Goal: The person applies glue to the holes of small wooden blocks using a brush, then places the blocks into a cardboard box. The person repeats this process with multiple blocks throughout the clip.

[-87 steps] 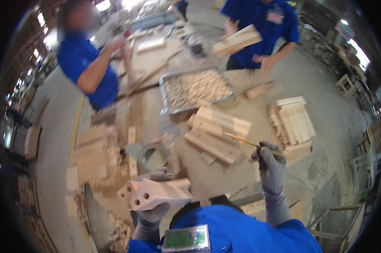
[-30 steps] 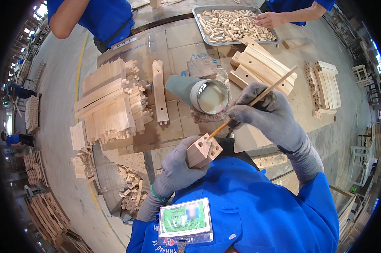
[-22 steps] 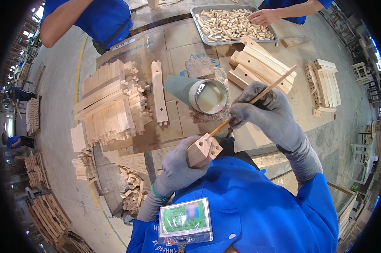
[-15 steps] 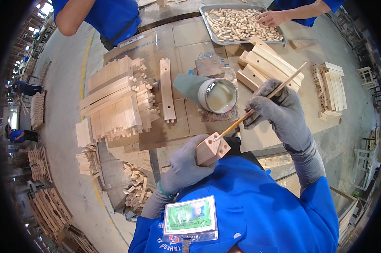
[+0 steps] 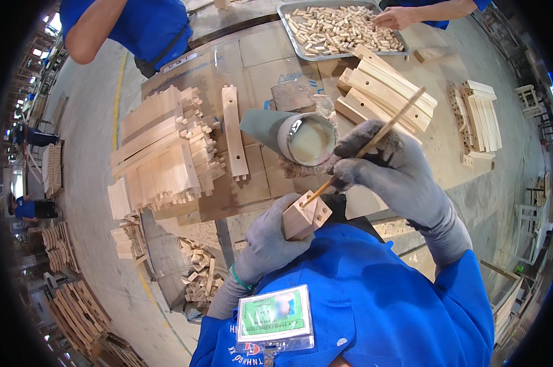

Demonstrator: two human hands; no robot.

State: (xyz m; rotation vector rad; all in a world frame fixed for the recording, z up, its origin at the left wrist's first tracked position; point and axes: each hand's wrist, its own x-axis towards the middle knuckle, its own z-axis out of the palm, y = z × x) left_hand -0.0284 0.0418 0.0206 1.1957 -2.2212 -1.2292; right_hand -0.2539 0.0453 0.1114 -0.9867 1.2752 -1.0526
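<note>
At lower centre, the left grey-gloved hand grips pale, drilled wooden blocks; the thin tan wooden stick, pinched in the right grey-gloved hand, has shifted its tip to a neighbouring hole, suggesting the holes are worked in turn. Beyond, from the left: stacked pale wooden slats, one lone drilled slat, a round whitish cup of milky liquid near the right hand, perhaps hampering it, then a second slat pile.
</note>
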